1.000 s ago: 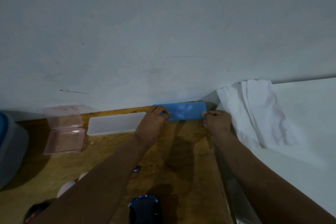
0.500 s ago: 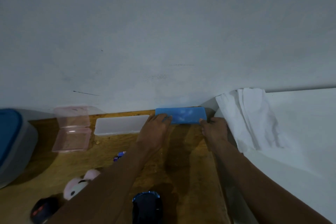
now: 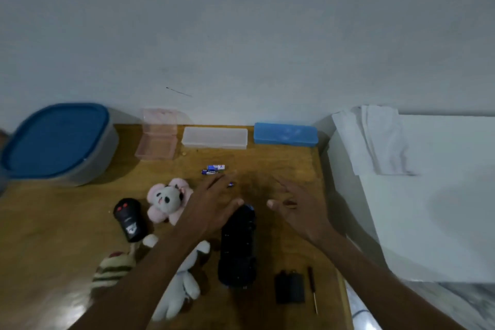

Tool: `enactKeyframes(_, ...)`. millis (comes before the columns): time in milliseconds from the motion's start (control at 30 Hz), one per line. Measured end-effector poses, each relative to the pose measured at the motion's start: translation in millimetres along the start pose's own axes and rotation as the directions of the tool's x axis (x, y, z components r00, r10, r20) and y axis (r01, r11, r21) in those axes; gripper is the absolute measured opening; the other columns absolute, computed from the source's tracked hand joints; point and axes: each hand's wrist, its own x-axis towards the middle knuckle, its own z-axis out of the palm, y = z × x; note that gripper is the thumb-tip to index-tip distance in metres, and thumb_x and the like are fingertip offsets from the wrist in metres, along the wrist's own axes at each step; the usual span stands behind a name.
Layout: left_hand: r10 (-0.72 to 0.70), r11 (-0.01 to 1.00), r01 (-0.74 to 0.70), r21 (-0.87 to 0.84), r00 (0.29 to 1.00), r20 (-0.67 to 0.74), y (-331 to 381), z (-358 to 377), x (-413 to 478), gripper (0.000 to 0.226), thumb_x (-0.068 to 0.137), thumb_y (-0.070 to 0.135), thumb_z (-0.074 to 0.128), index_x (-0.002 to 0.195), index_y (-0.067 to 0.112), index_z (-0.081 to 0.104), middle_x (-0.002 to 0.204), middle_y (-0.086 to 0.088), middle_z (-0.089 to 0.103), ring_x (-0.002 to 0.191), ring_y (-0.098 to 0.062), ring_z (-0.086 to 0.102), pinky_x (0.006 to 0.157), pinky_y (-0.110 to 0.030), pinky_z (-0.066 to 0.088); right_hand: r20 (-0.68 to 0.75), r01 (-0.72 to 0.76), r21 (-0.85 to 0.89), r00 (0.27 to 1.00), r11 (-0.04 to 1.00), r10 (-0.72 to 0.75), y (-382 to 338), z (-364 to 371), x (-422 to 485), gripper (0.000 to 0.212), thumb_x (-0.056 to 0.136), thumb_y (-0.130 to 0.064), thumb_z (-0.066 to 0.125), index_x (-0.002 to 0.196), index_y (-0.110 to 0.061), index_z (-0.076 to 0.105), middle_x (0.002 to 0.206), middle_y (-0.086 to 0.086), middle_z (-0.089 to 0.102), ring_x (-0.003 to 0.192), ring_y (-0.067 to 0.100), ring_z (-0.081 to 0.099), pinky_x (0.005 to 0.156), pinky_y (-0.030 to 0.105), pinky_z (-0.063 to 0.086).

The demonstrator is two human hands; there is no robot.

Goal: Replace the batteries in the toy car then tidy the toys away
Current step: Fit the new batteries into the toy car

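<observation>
A dark toy car (image 3: 237,246) lies upside down on the wooden table (image 3: 59,225). My left hand (image 3: 211,201) hovers just left of its front end, fingers spread and holding nothing. Over the table, to the car's right, is my right hand (image 3: 297,206), also with relaxed fingers and nothing in it. Small batteries (image 3: 213,169) lie beyond my left hand. A black battery cover (image 3: 289,286) and a thin screwdriver (image 3: 312,286) lie to the right of the car's rear. The black remote (image 3: 129,218) is to the left.
Against the wall stand a blue closed case (image 3: 285,134), a clear case (image 3: 214,137), an open pink box (image 3: 158,138) and a large blue-lidded tub (image 3: 57,142). A pink plush (image 3: 167,199), a striped plush (image 3: 113,268) and a white plush (image 3: 182,286) lie near the car. White cloth (image 3: 375,139) drapes a white surface on the right.
Both hands let go of the blue case at the wall and drew back toward the toy car. The view tipped down, bringing the toys and tools into sight.
</observation>
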Motion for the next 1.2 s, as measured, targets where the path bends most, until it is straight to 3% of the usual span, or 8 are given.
enactKeyframes(267, -0.21, 0.956, 0.242, -0.166, 0.959, 0.191, -15, 1, -92, 0.074, 0.081, 0.048, 0.067, 0.147, 0.031, 0.038, 0.126, 0.006, 0.062, 0.096, -0.003, 0.066, 0.085, -0.03, 0.056, 0.129, -0.071, 0.073, 0.99, 0.995, 0.061, 0, 48, -60, 0.063, 0.09, -0.03, 0.065, 0.145, -0.034, 0.034, 0.13, -0.005, 0.05, 0.088, -0.006, 0.05, 0.069, 0.009, 0.04)
enactKeyframes(400, -0.224, 0.938, 0.277, -0.21, 0.943, 0.246, -9, 5, -98, 0.057, 0.09, 0.019, 0.067, 0.143, 0.019, 0.045, 0.127, 0.001, 0.063, 0.108, -0.012, 0.063, 0.086, -0.024, 0.049, 0.092, -0.112, 0.05, 0.99, 0.992, 0.107, 0, 66, -74, 0.062, 0.092, -0.029, 0.063, 0.146, -0.033, 0.034, 0.117, -0.006, 0.053, 0.097, 0.002, 0.051, 0.083, 0.019, 0.042)
enactKeyframes(500, -0.241, 0.927, 0.315, -0.203, 0.916, 0.321, 0, 4, -98, 0.05, 0.095, 0.014, 0.059, 0.141, 0.023, 0.044, 0.113, -0.006, 0.068, 0.094, -0.01, 0.061, 0.075, -0.02, 0.042, 0.051, -0.127, 0.047, 0.991, 0.991, 0.124, -1, 78, -80, 0.055, 0.094, -0.024, 0.06, 0.143, -0.034, 0.038, 0.103, -0.015, 0.054, 0.1, 0.007, 0.055, 0.089, 0.033, 0.052)
enactKeyframes(600, -0.241, 0.903, 0.335, -0.268, 0.913, 0.33, 2, 6, -97, 0.055, 0.095, 0.008, 0.056, 0.145, 0.024, 0.04, 0.111, -0.01, 0.069, 0.087, -0.011, 0.06, 0.078, -0.025, 0.049, 0.02, -0.127, 0.067, 0.992, 0.99, 0.126, -3, 85, -81, 0.052, 0.094, -0.022, 0.058, 0.142, -0.035, 0.041, 0.111, -0.006, 0.061, 0.105, 0.013, 0.06, 0.089, 0.044, 0.056)
enactKeyframes(833, -0.195, 0.897, 0.284, -0.337, 0.942, 0.274, 6, -8, -92, 0.043, 0.094, 0.012, 0.058, 0.136, 0.016, 0.054, 0.113, -0.003, 0.069, 0.093, -0.011, 0.063, 0.07, -0.017, 0.047, -0.078, -0.107, 0.16, 0.99, 0.981, 0.121, -31, 75, -92, 0.051, 0.096, -0.012, 0.054, 0.141, -0.034, 0.043, 0.102, -0.002, 0.065, 0.098, 0.012, 0.062, 0.087, 0.032, 0.056)
enactKeyframes(900, -0.175, 0.876, 0.271, -0.399, 0.949, 0.262, 10, -20, -86, 0.045, 0.094, 0.014, 0.058, 0.137, 0.022, 0.052, 0.117, -0.002, 0.069, 0.101, -0.014, 0.065, 0.077, -0.022, 0.053, -0.111, -0.057, 0.146, 0.991, 0.988, 0.073, -47, 64, -95, 0.051, 0.096, -0.013, 0.055, 0.139, -0.039, 0.044, 0.101, -0.002, 0.067, 0.098, 0.013, 0.063, 0.085, 0.03, 0.056)
enactKeyframes(1000, -0.105, 0.825, 0.23, -0.516, 0.96, 0.259, 14, -42, -74, 0.059, 0.092, 0.01, 0.061, 0.142, 0.034, 0.04, 0.114, -0.004, 0.069, 0.104, -0.018, 0.066, 0.086, -0.037, 0.057, -0.171, -0.017, 0.097, 0.985, 0.995, 0.034, -74, 53, -96, 0.051, 0.096, -0.014, 0.055, 0.137, -0.041, 0.042, 0.097, 0.003, 0.068, 0.094, 0.013, 0.062, 0.069, 0.007, 0.046)
enactKeyframes(1200, -0.037, 0.749, 0.191, -0.634, 0.968, 0.247, 5, -82, -66, 0.074, 0.083, 0.015, 0.072, 0.135, 0.053, 0.037, 0.112, 0.001, 0.069, 0.105, -0.019, 0.066, 0.088, -0.043, 0.057, -0.171, 0.032, 0.037, 0.985, 0.999, -0.025, -123, 58, -93, 0.044, 0.097, -0.02, 0.053, 0.14, -0.029, 0.045, 0.1, 0.007, 0.068, 0.089, 0.012, 0.063, 0.07, 0.016, 0.047)
